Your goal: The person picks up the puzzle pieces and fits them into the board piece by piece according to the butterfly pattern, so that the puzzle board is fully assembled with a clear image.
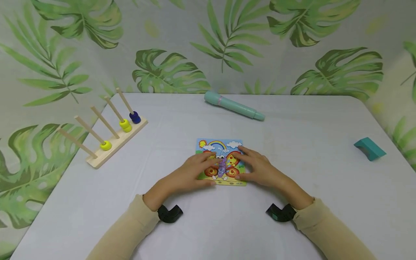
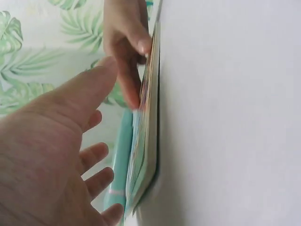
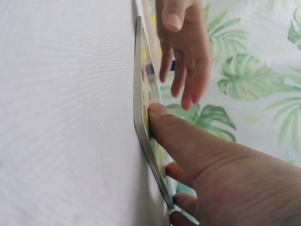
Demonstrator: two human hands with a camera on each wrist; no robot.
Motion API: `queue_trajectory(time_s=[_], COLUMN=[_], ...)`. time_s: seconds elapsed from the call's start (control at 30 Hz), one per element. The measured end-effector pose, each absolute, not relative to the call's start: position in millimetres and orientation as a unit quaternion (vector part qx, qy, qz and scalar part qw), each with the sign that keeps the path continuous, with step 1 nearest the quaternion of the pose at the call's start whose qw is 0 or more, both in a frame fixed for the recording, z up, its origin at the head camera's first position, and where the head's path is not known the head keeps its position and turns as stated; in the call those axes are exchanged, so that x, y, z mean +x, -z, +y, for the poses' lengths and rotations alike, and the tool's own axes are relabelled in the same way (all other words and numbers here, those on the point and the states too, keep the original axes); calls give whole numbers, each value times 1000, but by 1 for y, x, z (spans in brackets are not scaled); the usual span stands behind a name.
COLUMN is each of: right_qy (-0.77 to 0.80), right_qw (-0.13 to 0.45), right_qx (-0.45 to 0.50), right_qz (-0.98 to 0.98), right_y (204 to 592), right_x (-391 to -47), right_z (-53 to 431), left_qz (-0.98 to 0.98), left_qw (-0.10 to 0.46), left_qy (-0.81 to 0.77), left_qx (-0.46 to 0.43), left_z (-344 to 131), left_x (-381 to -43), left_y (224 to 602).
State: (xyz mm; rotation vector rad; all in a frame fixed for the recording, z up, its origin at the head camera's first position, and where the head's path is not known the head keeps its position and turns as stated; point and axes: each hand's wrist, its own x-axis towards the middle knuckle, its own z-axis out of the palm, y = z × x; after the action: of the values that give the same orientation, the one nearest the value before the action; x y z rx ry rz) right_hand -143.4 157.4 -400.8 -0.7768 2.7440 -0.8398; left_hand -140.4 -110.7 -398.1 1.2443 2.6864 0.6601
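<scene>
A thin picture board with a butterfly, sun and rainbow, much like a children's puzzle, lies flat on the white table. Over its left part spreads my left hand, fingers extended; the left wrist view shows this hand apart from the board's edge. On the right side, my right hand rests its thumb and fingertips on the printed face. From the right wrist, the thumb touches the board's surface, with the fingers near the far edge. Neither hand curls round the board.
A wooden bead stand with upright pegs and yellow and blue beads is at the left. A mint-green, torch-shaped stick lies behind the board. A teal arch block sits by the right edge. Leaf-printed cloth hangs behind.
</scene>
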Motion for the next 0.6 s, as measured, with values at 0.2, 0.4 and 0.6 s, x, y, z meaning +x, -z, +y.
queue_trajectory(time_s=[0.2,0.4,0.6], right_qy=[284,265,234], right_qw=[90,93,131], right_qx=[-254,-254,-254], right_qz=[920,925,929], right_y=[402,399,390], right_x=[-143,-144,-145], right_z=[158,160,170], left_qz=[923,924,928], left_qw=[99,121,101], left_qy=[-223,-194,-168], left_qx=[299,305,317], left_z=[-139,-144,-131], left_x=[-156,-158,-151], left_y=[394,398,402])
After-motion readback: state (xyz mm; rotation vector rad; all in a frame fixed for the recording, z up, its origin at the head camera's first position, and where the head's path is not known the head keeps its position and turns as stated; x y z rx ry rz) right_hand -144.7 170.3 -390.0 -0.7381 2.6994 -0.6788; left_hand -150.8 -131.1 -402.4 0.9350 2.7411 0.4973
